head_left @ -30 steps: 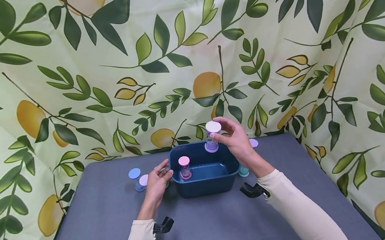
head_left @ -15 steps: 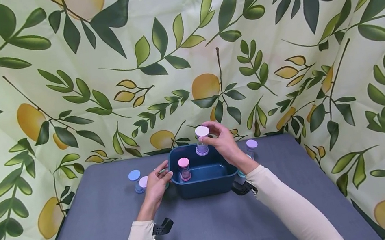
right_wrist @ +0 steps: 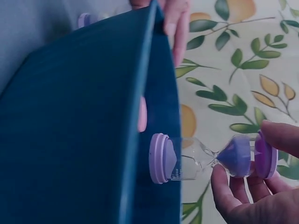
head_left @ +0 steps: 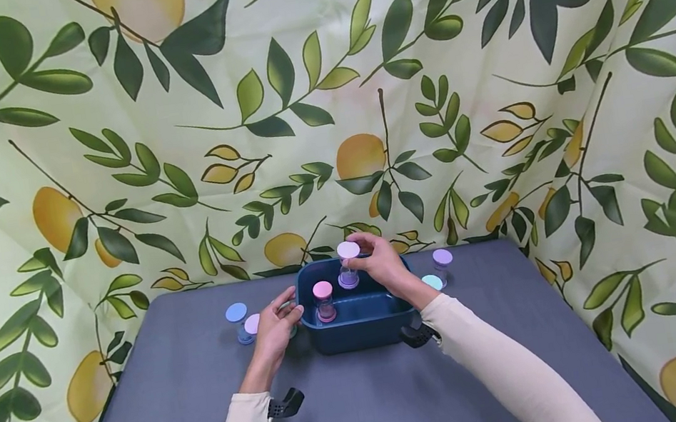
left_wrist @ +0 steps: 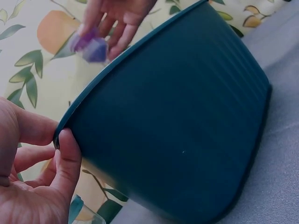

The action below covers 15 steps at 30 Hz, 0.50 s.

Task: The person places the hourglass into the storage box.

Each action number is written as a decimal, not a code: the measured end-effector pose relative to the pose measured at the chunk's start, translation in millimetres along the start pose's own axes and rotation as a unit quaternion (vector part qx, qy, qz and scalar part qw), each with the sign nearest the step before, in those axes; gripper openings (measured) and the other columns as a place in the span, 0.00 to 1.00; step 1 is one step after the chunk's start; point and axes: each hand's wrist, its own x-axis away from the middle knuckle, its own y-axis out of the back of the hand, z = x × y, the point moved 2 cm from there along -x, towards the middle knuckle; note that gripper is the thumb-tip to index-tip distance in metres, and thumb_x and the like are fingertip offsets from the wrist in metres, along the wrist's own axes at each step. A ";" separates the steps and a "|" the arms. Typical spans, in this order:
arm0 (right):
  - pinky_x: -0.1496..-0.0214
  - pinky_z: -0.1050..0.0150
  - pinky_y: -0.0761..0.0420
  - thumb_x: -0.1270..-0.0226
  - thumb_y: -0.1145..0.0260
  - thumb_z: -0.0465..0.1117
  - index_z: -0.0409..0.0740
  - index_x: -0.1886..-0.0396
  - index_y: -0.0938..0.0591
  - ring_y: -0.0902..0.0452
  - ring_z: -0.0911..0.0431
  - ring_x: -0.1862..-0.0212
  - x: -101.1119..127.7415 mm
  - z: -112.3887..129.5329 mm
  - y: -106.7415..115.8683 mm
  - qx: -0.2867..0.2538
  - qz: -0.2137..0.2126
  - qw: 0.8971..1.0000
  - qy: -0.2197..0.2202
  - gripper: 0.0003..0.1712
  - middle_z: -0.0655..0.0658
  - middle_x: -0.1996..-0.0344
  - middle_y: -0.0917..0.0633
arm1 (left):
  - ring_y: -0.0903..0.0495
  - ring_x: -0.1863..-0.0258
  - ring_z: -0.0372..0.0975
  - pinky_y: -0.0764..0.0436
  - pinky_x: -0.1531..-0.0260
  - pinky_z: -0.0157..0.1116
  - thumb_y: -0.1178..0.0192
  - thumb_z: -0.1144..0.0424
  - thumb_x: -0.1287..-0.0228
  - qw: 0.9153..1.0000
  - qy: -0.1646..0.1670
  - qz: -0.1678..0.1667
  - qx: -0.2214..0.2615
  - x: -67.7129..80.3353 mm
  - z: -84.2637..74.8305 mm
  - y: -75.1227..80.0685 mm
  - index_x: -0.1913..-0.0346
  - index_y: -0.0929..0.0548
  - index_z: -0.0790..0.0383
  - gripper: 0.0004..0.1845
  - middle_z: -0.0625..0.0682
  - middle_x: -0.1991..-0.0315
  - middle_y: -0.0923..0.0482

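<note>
Am seeing right hand (head_left: 384,262) pinching purple sand timer (head_left: 348,266) by top, hovering over teal bin (head_left: 360,323); left hand (head_left: 276,324) gripping bin rim. Next, I judge: lowering timer upright beside pink timer (head_left: 324,301), then releasing.

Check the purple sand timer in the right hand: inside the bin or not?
Partly in. The right hand holds the purple sand timer upright, its base below the teal bin's rim; whether it touches the floor cannot be told.
</note>
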 end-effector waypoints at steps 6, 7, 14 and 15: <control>0.44 0.55 0.21 0.45 0.25 0.34 0.46 0.45 0.19 0.22 0.49 0.45 -7.3 -12.3 -6.5 0.029 0.019 0.999 -0.020 0.26 0.43 0.49 0.16 | 0.27 0.39 0.49 0.23 0.43 0.47 0.42 0.71 0.32 1.000 0.000 0.001 0.001 -0.2 -1.0 0.1 0.30 0.29 0.60 0.27 0.60 0.33 0.31; 0.45 0.56 0.21 0.45 0.25 0.34 0.46 0.45 0.19 0.22 0.49 0.46 -8.2 -14.4 -7.7 0.031 0.022 0.999 -0.025 0.26 0.43 0.50 0.16 | 0.27 0.39 0.49 0.23 0.43 0.47 0.42 0.70 0.32 1.000 0.000 0.000 -0.001 0.1 -1.1 0.2 0.31 0.29 0.60 0.27 0.60 0.33 0.31; 0.46 0.56 0.21 0.46 0.25 0.32 0.45 0.46 0.19 0.21 0.50 0.50 -12.0 -26.5 -15.7 0.043 0.032 0.997 -0.053 0.26 0.42 0.50 0.16 | 0.26 0.41 0.48 0.21 0.47 0.44 0.42 0.71 0.33 1.000 -0.001 -0.007 -0.002 1.3 -0.8 0.2 0.31 0.28 0.60 0.27 0.60 0.34 0.30; 0.47 0.57 0.21 0.46 0.25 0.32 0.45 0.46 0.19 0.21 0.50 0.50 -12.2 -28.2 -16.9 0.045 0.034 0.997 -0.056 0.26 0.42 0.51 0.16 | 0.26 0.42 0.48 0.21 0.47 0.44 0.42 0.71 0.33 1.000 -0.003 -0.006 -0.002 1.5 -0.5 0.2 0.31 0.28 0.60 0.27 0.60 0.34 0.30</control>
